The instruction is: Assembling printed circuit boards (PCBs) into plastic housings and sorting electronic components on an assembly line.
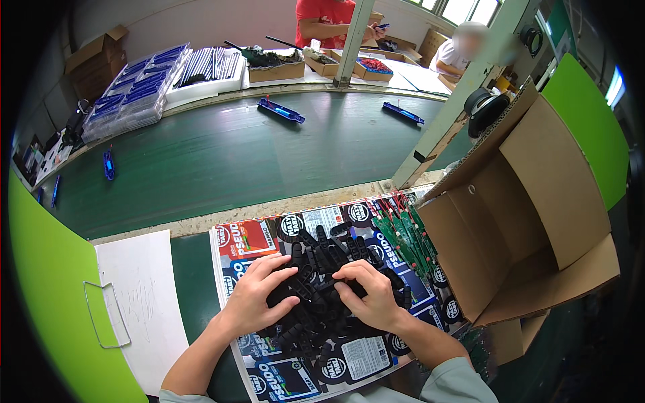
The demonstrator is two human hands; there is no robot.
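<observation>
A heap of small black plastic parts (310,329), long and narrow with rounded ends, lies on a printed sheet in front of me. My left hand (254,299) rests at the heap's left side with thumb and fingers apart, its fingertips against the parts; nothing is plainly gripped in it. From the right, my right hand (368,295) reaches over the heap. Its thumb and index finger pinch one end of a black part, most of which merges with the dark pile.
Green circuit boards with red wires (405,235) lie right of the heap, beside an open cardboard box (497,228). A green conveyor belt (222,161) carries several blue casings (281,110). Beyond it are trays (134,91), a post (430,134) and two people. White paper (141,309) lies left.
</observation>
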